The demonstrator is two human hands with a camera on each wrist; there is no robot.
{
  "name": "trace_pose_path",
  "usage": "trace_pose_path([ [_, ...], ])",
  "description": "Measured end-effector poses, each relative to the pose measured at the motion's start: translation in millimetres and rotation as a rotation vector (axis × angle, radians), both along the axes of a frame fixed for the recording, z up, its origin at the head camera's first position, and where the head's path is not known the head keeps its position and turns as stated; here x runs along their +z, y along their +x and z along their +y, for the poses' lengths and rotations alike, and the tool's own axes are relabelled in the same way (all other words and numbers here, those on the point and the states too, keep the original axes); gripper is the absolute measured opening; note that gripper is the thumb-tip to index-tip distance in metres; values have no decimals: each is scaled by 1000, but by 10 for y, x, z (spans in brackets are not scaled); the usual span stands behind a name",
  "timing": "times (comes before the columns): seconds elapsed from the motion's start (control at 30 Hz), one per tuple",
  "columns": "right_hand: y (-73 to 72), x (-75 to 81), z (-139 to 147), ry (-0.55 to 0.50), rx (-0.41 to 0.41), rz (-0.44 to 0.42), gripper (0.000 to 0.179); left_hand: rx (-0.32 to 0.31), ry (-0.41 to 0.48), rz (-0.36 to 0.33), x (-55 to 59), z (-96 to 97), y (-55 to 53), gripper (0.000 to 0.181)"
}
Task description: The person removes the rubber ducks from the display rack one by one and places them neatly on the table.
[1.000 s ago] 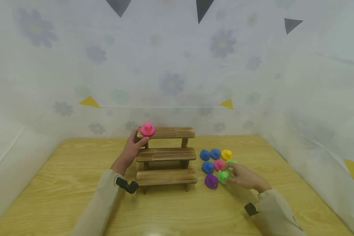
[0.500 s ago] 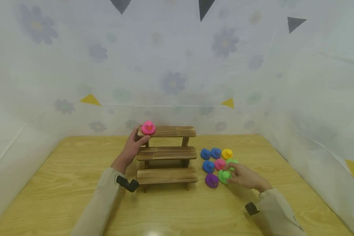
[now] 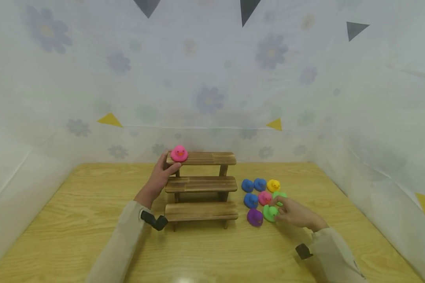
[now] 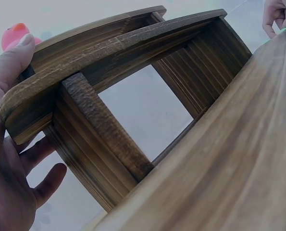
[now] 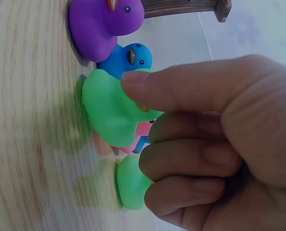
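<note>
At the left end of the top step of a three-step wooden stand [image 3: 201, 212], my left hand [image 3: 158, 179] grips the board, thumb in front and the other fingers behind. A pink rubber duck [image 3: 179, 153] sits on that step right above the thumb. To the right, my right hand [image 3: 294, 212] pinches the head of a green rubber duck [image 5: 109, 108] between thumb and forefinger; the forefinger is mostly hidden in the right wrist view. This duck is at the tabletop beside a purple duck [image 3: 255, 217], and another green duck [image 5: 133, 183] lies below the curled fingers.
Several blue ducks [image 3: 251, 200], a yellow duck [image 3: 273, 185] and a second pink duck [image 3: 265, 198] are grouped on the wood-grain table [image 3: 205, 255] right of the stand. Flower-patterned white sheeting [image 3: 209, 98] encloses the back and sides.
The head view has shifted slightly. Both hands keep their places, the left at the stand and the right at the green duck.
</note>
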State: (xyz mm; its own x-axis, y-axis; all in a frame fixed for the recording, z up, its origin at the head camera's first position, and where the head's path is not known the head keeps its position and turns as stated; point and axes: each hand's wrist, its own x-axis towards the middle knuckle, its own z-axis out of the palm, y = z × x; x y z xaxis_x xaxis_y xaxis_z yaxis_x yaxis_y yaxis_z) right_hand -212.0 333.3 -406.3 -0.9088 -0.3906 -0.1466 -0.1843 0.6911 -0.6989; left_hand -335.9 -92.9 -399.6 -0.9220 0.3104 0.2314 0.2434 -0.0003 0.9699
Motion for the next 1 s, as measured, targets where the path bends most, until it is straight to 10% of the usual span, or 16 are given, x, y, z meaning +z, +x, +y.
trace_pose_path([
  [1.0,17,120,-160,-72,43,157,26,-9,15,19,-43,-5,-39,54],
])
